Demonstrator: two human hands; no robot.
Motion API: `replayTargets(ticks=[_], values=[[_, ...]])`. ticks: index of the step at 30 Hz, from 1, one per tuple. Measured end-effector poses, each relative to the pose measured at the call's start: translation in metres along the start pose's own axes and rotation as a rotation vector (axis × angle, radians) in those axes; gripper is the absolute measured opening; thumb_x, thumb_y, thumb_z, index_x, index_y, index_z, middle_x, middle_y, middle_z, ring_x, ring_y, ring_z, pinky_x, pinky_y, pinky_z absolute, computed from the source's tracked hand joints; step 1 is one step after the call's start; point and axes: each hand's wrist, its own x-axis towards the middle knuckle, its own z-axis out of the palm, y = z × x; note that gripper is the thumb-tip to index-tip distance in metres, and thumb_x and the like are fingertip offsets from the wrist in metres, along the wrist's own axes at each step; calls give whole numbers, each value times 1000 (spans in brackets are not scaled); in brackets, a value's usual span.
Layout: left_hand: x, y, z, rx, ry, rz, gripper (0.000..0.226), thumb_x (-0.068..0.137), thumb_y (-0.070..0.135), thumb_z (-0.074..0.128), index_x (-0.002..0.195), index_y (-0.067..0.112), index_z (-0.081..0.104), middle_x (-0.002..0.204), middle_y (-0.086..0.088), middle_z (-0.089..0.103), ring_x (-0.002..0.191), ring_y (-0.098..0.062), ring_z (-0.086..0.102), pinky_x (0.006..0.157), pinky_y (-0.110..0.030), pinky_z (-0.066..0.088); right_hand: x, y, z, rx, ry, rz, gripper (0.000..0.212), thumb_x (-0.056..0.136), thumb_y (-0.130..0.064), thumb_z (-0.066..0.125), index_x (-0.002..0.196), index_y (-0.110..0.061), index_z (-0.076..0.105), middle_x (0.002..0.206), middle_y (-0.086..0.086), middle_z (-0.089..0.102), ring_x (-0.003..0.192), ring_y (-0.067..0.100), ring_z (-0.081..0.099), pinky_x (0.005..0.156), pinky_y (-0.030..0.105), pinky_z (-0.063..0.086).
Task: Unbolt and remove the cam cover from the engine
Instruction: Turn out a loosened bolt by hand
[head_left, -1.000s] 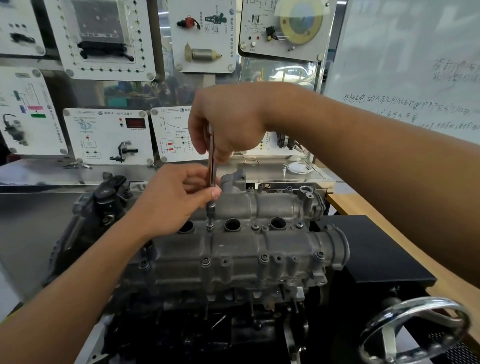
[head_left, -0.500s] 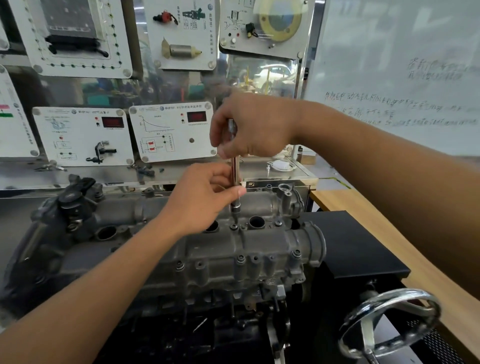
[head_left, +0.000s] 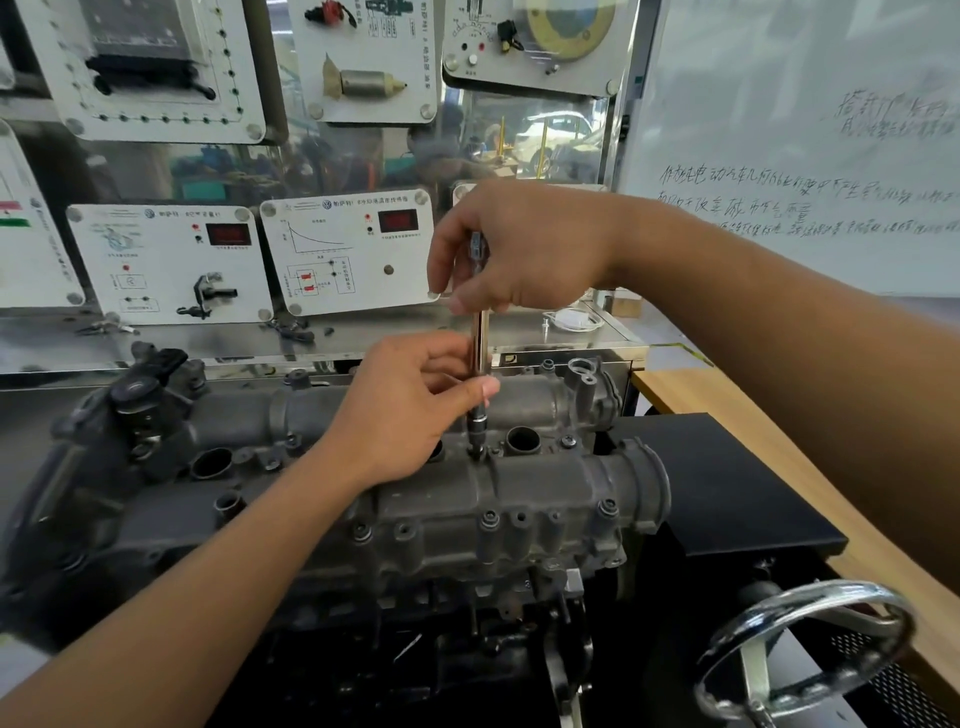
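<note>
Barely into the unbolting, seemingly: right hand (head_left: 524, 249) gripping the socket driver (head_left: 480, 338), left hand (head_left: 410, 405) pinching its shaft on a centre bolt (head_left: 476, 453), cam cover (head_left: 524, 493) seated, front bolts (head_left: 489, 519) in.

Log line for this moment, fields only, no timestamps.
cam cover: in place | right hand: grips driver top | left hand: pinches shaft | socket: down on cover top

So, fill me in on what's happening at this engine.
A person is undoing the cam cover with a long socket driver. The right hand grips the driver's top end, and the left hand pinches its shaft lower down. The driver stands upright, with its socket on a bolt on top of the cover. The cover is not yet off the engine, and several front-edge bolts are in place.
</note>
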Motion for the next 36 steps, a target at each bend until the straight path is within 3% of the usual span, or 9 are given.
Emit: replayTargets(ticks=[7, 11, 14, 17, 21, 25, 29, 32, 36], values=[[5, 3, 4, -36, 53, 39, 28, 87, 9, 75, 96, 35, 71, 86, 9, 77, 77, -13, 75, 77, -25, 60, -2, 5, -7, 26, 19, -8, 17, 86, -19, 74, 102, -23, 70, 91, -1, 70, 64, 2, 61, 67, 19, 50], [2, -1, 4, -41, 76, 38, 29, 87, 8, 74, 99, 35, 69, 87, 13, 76, 78, -9, 74, 77, -22, 59, 1, 8, 4, 41, 121, -9, 46, 86, -17, 73, 129, -17, 57, 91, -20, 54, 72, -7, 53, 62, 3, 40], [1, -4, 3, -42, 95, 11, 24, 87, 12, 75, 100, 32, 70, 86, 10, 77, 79, -10, 75, 77, -27, 61, -3, 16, 25, 259, 293, -18, 57, 83, -14, 75, 133, -10, 50, 96, -9, 61, 77, 5, 61, 68, 18, 49], [3, -7, 1, 4, 135, -11, 20, 83, 19, 79, 99, 26, 71, 82, 4, 76, 76, -10, 74, 75, -25, 60, -10, 25, 56, 538, 527, -11, 43, 78, -17, 84, 111, -9, 57, 80, 3, 67, 65, 12, 63, 68, 40, 57], [5, -2, 5, 55, 141, 30, 24, 80, 18, 82, 95, 28, 67, 77, 7, 71, 72, -7, 70, 67, -14, 54, -12, 33, 91, 840, 762, -28, 24, 78, -10, 83, 81, -13, 60, 73, 5, 65, 60, 18, 62, 58, 33, 54], [6, 1, 8, 89, 129, 54, 28, 80, 17, 82, 94, 32, 64, 74, 10, 70, 71, -4, 69, 65, -12, 52, -11, 36, 102, 950, 865, -61, 19, 79, -6, 81, 82, -15, 65, 70, -1, 66, 62, 15, 62, 60, 33, 54], [7, -1, 8, 108, 126, 40, 26, 78, 20, 83, 93, 27, 62, 74, 7, 70, 70, -7, 69, 64, -14, 53, -12, 36, 104, 930, 812, -136, 14, 83, -6, 76, 86, -14, 66, 74, 1, 67, 67, 17, 64, 64, 33, 56], [9, -3, 9, 45, 49, 27, 21, 85, 14, 76, 101, 19, 63, 88, 3, 73, 81, -10, 72, 75, -25, 58, -14, 39, 107, 951, 779, -160, 7, 90, -3, 67, 92, -9, 64, 74, -7, 63, 62, 2, 57, 61, 18, 47], [7, -6, 8, -24, -128, 70, 26, 100, 3, 54, 122, 12, 63, 108, 3, 76, 103, -10, 71, 94, -25, 54, -20, 43, 110, 938, 807, -171, 9, 98, -2, 53, 100, -1, 62, 79, 1, 62, 63, -1, 55, 63, 17, 44]])
